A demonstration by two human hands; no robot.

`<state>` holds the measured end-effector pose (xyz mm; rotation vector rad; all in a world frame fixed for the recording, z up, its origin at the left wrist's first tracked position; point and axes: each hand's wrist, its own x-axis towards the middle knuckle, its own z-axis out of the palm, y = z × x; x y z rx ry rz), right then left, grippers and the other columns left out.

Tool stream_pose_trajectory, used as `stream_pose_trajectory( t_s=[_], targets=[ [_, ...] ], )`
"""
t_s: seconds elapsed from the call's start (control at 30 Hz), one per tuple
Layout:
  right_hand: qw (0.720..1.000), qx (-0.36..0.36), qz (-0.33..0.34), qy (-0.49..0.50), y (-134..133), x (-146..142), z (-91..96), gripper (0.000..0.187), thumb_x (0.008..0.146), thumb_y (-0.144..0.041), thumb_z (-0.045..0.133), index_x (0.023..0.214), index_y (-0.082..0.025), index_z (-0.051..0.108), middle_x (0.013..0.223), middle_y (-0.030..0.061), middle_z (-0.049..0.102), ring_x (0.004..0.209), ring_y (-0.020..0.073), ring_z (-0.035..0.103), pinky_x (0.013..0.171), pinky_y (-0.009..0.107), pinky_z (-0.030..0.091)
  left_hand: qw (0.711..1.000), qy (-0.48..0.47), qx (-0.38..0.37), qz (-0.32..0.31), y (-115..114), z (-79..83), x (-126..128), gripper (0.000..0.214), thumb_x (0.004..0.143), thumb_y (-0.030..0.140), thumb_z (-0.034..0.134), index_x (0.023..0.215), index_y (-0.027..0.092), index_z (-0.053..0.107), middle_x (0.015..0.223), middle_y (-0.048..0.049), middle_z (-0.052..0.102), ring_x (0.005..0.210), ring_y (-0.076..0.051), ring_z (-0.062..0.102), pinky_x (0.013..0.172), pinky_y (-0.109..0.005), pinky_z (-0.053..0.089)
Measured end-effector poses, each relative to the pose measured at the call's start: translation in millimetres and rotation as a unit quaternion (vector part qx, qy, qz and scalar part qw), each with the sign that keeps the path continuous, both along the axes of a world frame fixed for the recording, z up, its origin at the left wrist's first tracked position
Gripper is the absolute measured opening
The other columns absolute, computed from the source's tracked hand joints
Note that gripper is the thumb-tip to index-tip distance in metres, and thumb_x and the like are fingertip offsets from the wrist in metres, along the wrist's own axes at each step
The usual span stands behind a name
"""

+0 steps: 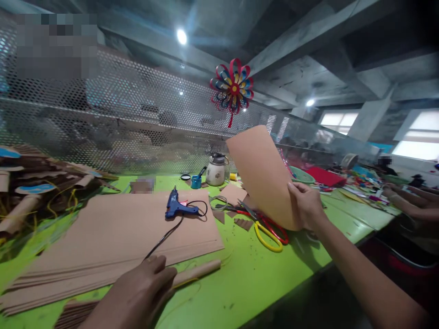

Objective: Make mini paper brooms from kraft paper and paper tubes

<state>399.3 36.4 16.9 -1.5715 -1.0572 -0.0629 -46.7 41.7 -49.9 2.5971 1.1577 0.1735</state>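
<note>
My right hand (305,203) grips a tan sheet of card (262,171) by its lower right edge and holds it upright above the green table (260,283). My left hand (142,292) rests low at the near edge, fingers curled over a rolled tan paper tube (197,273) lying beside a stack of tan card sheets (120,237). A blue glue gun (176,206) with a black cord lies on that stack. Scissors with yellow and red handles (269,230) lie under the raised sheet.
A perforated metal screen (137,119) backs the table, with a paper flower (232,88) hung on it. A ceramic jar (216,171), small blue cup (196,181) and tape ring (218,202) sit behind. Paper craft pieces pile at left (30,192). Another person's arms (408,201) work at right.
</note>
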Motion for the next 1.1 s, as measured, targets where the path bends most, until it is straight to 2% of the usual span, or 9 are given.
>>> stream_pose_trajectory(
  t_s=[0.17, 0.33, 0.6, 0.77, 0.9, 1.1],
  targets=[
    [0.986, 0.043, 0.085, 0.135, -6, -7, 14.8, 0.042, 0.061, -0.053, 0.075, 0.081, -0.017, 0.071, 0.075, 0.0055, 0.073, 0.061, 0.02, 0.063, 0.058, 0.032, 0.05, 1.0, -0.015, 0.021, -0.006, 5, -7.8, -2, 0.039, 0.094, 0.044, 0.033, 0.088, 0.024, 0.066, 0.091, -0.0081, 0.059, 0.078, -0.022, 0.056, 0.068, -0.033, 0.035],
    [0.968, 0.049, 0.135, 0.208, -13, -14, 23.6, 0.041, 0.048, -0.048, 0.085, 0.07, -0.016, 0.071, 0.064, 0.0033, 0.07, 0.054, 0.0165, 0.058, 0.052, 0.03, 0.046, 0.999, -0.026, 0.027, -0.01, 6, -7.9, -2, 0.038, 0.094, 0.043, 0.035, 0.086, 0.024, 0.067, 0.09, -0.0083, 0.06, 0.078, -0.022, 0.057, 0.067, -0.033, 0.036],
    [0.956, 0.014, 0.186, 0.229, -21, -23, 30.6, 0.042, 0.052, -0.047, 0.085, 0.08, -0.017, 0.073, 0.08, 0.0052, 0.074, 0.063, 0.0187, 0.064, 0.061, 0.032, 0.05, 0.998, -0.036, 0.042, -0.01, 3, -2.9, -1, 0.036, 0.093, 0.041, 0.038, 0.084, 0.023, 0.067, 0.088, -0.0082, 0.06, 0.076, -0.022, 0.058, 0.066, -0.032, 0.037],
    [0.955, -0.008, 0.208, 0.209, -26, -25, 31.8, 0.042, 0.055, -0.048, 0.084, 0.08, -0.017, 0.073, 0.073, 0.0036, 0.072, 0.061, 0.0171, 0.063, 0.056, 0.029, 0.048, 0.999, -0.001, 0.041, -0.017, 3, 1.3, -1, 0.033, 0.092, 0.034, 0.036, 0.089, 0.022, 0.067, 0.09, -0.0093, 0.06, 0.081, -0.024, 0.059, 0.068, -0.033, 0.038],
    [0.956, -0.028, 0.227, 0.182, -27, -27, 30.5, 0.04, 0.058, -0.05, 0.082, 0.08, -0.017, 0.073, 0.076, 0.004, 0.073, 0.064, 0.0173, 0.063, 0.059, 0.029, 0.048, 0.999, 0.017, 0.043, -0.012, 2, 3.2, 1, 0.034, 0.093, 0.033, 0.035, 0.088, 0.021, 0.067, 0.091, -0.0099, 0.059, 0.081, -0.024, 0.058, 0.068, -0.033, 0.038],
    [0.959, -0.049, 0.247, 0.134, -29, -34, 33.8, 0.037, 0.063, -0.048, 0.08, 0.08, -0.016, 0.074, 0.075, 0.0034, 0.071, 0.064, 0.0157, 0.06, 0.063, 0.028, 0.047, 0.996, 0.003, 0.09, -0.024, 9, 5.0, -8, 0.033, 0.093, 0.033, 0.037, 0.086, 0.021, 0.067, 0.088, -0.0093, 0.059, 0.078, -0.022, 0.057, 0.066, -0.032, 0.037]
  ],
)
